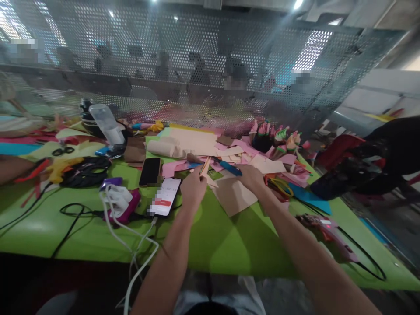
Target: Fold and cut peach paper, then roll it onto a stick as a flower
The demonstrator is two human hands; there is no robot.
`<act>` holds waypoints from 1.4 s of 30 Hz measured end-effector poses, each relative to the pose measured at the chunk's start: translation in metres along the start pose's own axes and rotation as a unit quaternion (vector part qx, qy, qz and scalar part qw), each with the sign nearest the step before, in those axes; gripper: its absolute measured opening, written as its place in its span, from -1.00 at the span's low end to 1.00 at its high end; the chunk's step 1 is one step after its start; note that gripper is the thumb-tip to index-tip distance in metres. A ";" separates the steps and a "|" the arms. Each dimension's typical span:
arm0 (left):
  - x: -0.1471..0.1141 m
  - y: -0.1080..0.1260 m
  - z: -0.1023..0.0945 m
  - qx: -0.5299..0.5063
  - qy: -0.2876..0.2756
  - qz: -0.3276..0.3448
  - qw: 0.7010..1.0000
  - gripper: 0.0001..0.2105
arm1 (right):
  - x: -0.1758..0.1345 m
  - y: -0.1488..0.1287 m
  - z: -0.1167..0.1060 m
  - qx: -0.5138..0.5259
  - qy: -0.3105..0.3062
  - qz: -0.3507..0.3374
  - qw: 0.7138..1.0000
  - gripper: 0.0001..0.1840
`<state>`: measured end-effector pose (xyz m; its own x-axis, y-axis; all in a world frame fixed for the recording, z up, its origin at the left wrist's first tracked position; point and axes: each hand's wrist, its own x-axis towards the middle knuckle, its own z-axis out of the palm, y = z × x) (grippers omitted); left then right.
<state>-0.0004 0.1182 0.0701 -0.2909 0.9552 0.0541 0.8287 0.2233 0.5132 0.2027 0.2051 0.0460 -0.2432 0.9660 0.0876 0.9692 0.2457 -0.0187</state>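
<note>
My left hand [194,186] is closed, pinching a narrow folded piece of cream and orange felt or paper [205,166] that points upward. My right hand [251,177] is wrapped round a blue-handled tool [230,168]. Its dark tip points left toward the pinched piece, and its exact kind is unclear. Below the right hand a beige square sheet [233,199] lies on the green table [219,245]. Pink and cream scraps [234,151] are spread just beyond both hands.
Left of my arm lie a lit phone [165,197], a dark phone [150,171] and a magenta power adapter [123,208] with white cables. A pink corded device [337,240] rests at right. Another person's arm [15,169] reaches in at left. A perforated metal screen [197,65] stands behind.
</note>
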 end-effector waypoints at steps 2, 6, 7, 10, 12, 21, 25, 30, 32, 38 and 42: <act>0.000 0.000 0.000 -0.004 0.001 0.002 1.000 -0.52 | 0.005 0.003 -0.003 -0.015 0.045 0.019 0.999 -0.49; 0.002 -0.001 0.000 -0.029 0.011 0.005 1.000 -0.52 | -0.020 0.001 -0.013 -0.009 0.092 -0.007 0.996 -0.44; 0.002 -0.002 0.000 -0.036 0.013 0.005 0.999 -0.53 | -0.034 -0.003 -0.014 0.012 0.066 -0.041 0.997 -0.46; 0.002 -0.002 -0.001 -0.051 0.017 0.006 0.999 -0.54 | -0.081 -0.022 -0.010 0.040 -0.010 -0.106 0.993 -0.47; 0.002 -0.002 -0.001 -0.056 0.019 0.005 0.998 -0.55 | -0.107 -0.033 -0.003 0.013 -0.008 -0.101 0.995 -0.51; 0.000 -0.004 0.004 -0.024 -0.022 0.026 0.999 -0.57 | -0.147 -0.014 0.018 0.136 0.185 -0.161 0.960 -0.76; -0.002 0.000 0.002 -0.005 -0.002 0.038 0.999 -0.51 | -0.175 -0.011 0.012 0.228 0.221 -0.201 0.927 -0.71; -0.022 0.005 -0.005 -0.123 -0.035 0.133 0.983 -0.57 | -0.193 -0.006 0.012 0.295 0.212 -0.185 0.913 -0.75; -0.043 0.002 -0.005 -0.189 -0.083 0.216 0.954 -0.58 | -0.194 -0.002 0.014 0.337 0.197 -0.167 0.905 -0.76; -0.114 -0.033 0.003 -0.072 -0.261 0.359 0.893 -0.50 | -0.190 0.013 0.019 0.400 0.130 -0.130 0.898 -0.68; -0.136 -0.054 0.012 0.016 -0.202 0.366 0.908 -0.36 | -0.179 0.035 0.025 0.292 0.096 -0.105 0.946 -0.37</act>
<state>0.0002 -0.0211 0.0248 0.5369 0.8422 0.0491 0.7449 -0.5005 0.4412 0.2788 0.0424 0.0050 -0.3612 0.8727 0.3285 0.7001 0.4865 -0.5226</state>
